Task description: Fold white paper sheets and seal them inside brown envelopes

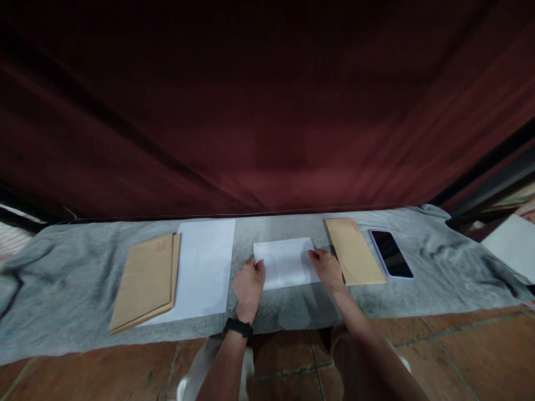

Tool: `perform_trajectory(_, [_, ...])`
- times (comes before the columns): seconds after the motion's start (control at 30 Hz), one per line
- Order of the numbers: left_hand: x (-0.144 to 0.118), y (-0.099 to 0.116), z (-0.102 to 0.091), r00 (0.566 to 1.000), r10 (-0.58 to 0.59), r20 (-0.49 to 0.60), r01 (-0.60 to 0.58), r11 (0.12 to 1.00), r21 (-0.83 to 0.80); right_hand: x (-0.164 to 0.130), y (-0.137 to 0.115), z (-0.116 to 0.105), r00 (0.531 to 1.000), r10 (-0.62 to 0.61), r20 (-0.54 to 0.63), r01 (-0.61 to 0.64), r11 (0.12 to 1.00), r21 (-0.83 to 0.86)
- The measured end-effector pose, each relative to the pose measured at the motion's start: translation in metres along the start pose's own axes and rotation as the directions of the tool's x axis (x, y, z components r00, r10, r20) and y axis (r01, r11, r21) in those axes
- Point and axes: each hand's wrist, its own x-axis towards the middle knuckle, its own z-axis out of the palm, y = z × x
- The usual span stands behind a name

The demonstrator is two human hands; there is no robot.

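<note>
A folded sheet of white paper (286,262) lies in front of me on the grey cloth. My left hand (249,281) grips its left edge, thumb on top and fingers curled. At the opposite edge, my right hand (326,268) pinches the paper near its right side. Just right of that hand lies a single brown envelope (355,253). Left of my left hand are larger white sheets (207,267), partly covered by a stack of brown envelopes (144,278) with red print in a corner.
A phone (392,254) in a lilac case lies right of the single envelope. Grey cloth (67,289) covers the long table. A dark red curtain (267,139) hangs behind it. A white panel-like object (512,248) shows at the far right. Tiled floor (125,370) lies below the front edge.
</note>
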Motion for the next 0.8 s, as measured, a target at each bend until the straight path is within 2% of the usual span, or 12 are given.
perform_trajectory(0.33, [0.000, 0.004, -0.002, 0.999, -0.041, 0.009, 0.041, 0.999, -0.018, 0.002, 0.001, 0.002, 1.000, 0.023, 0.001, -0.023, 1.000, -0.004])
perform_trajectory(0.6, [0.003, 0.004, 0.002, 0.999, -0.044, -0.023, 0.044, 0.998, -0.035, 0.003, 0.005, -0.001, 0.999, -0.003, 0.050, 0.004, 1.000, -0.009])
perform_trajectory(0.7, [0.008, 0.000, 0.004, 0.999, -0.043, -0.016, 0.042, 0.994, -0.100, 0.002, 0.003, -0.001, 0.999, 0.009, 0.049, -0.008, 1.000, -0.025])
perform_trajectory(0.8, [0.015, -0.010, 0.005, 0.998, 0.006, 0.066, 0.011, 0.969, -0.246, 0.002, 0.002, 0.000, 0.999, 0.024, 0.045, -0.022, 0.999, -0.038])
